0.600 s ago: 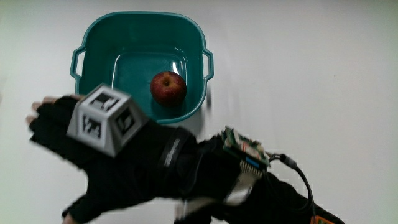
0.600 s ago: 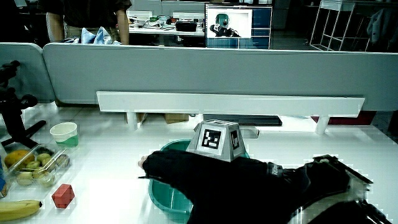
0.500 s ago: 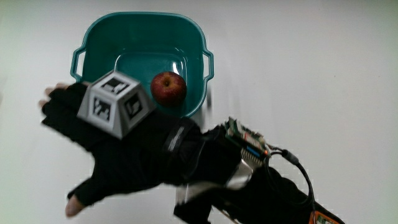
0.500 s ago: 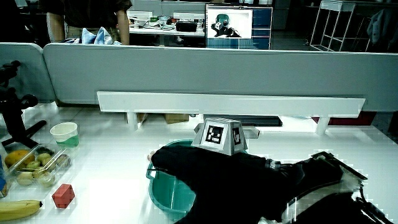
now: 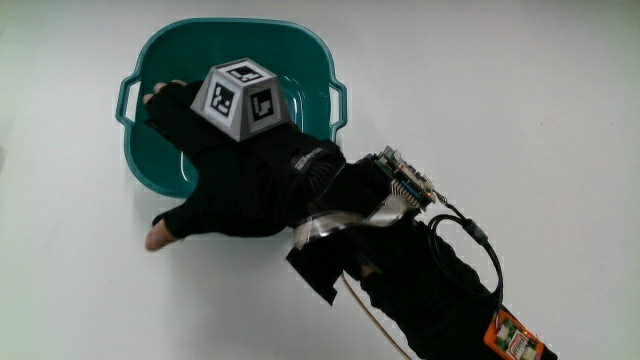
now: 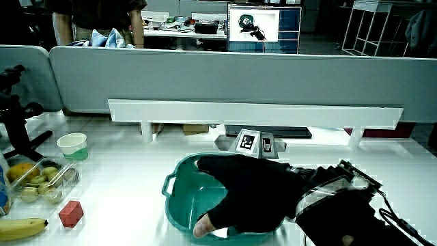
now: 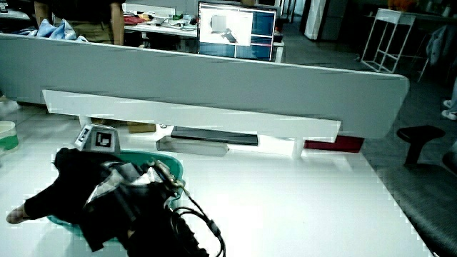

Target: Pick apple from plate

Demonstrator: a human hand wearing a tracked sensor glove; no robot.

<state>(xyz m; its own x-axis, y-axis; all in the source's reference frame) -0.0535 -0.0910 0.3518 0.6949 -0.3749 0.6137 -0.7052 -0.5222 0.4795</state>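
A teal basin (image 5: 160, 60) with two handles stands on the white table; it also shows in both side views (image 6: 179, 198) (image 7: 170, 165). The gloved hand (image 5: 235, 170) lies over the basin's inside, its fingers stretched toward the handle farther from the person and its thumb spread out over the near rim. The patterned cube (image 5: 240, 98) rides on its back. The apple is hidden under the hand in every view. In both side views the hand (image 6: 246, 191) (image 7: 61, 185) reaches down into the basin. I see nothing gripped.
In a side view, a pale cup (image 6: 72, 145), a clear box of fruit (image 6: 34, 181), a red cube (image 6: 70, 214) and a banana (image 6: 20, 225) lie at the table's edge beside a black stand (image 6: 13, 116). A white riser (image 6: 252, 113) runs along the partition.
The hand has moved from beside the basin's near rim to over its inside and sunk lower. It now covers the apple, which showed earlier.
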